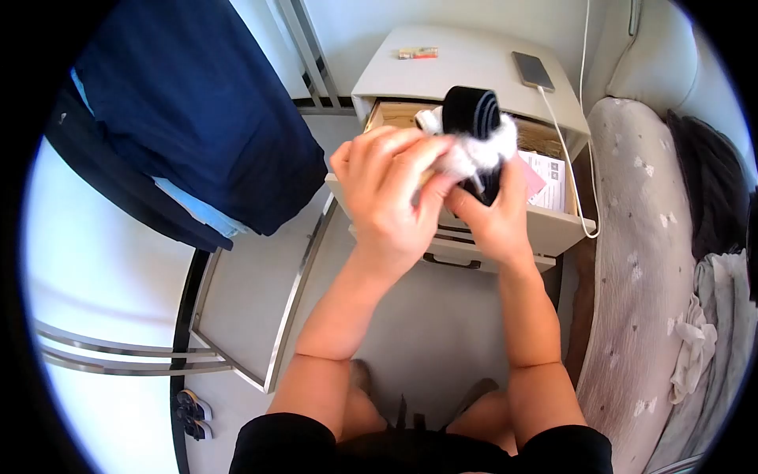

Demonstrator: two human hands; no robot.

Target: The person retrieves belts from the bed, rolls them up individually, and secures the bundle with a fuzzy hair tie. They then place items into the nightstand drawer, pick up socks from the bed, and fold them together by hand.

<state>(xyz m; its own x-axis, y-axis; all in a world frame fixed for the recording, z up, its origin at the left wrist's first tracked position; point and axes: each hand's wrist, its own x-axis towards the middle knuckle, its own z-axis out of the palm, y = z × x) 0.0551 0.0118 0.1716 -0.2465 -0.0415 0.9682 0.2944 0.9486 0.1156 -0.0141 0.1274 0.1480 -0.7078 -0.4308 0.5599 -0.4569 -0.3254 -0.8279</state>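
Note:
My left hand (387, 186) is closed, its thumb and fingertips pinching a white fluffy bundle (478, 154), slightly blurred. A coiled black band (466, 110) with thin pale stripes on its edge stands up out of the bundle, and more black material shows below it. My right hand (497, 225) is wrapped around the bundle and the black part from the right side. What exactly the white bundle is I cannot make out. Both hands are above the open drawer (549, 225) of a cream bedside cabinet (474, 59).
Papers (550, 178) lie in the drawer. On the cabinet are a phone (533, 71) with a white cable (560, 142) and a small packet (418, 53). Dark clothes (205, 110) hang from a metal rack (292, 300) at left. A bed (632, 261) stands at right; shoes (193, 415) lie lower left.

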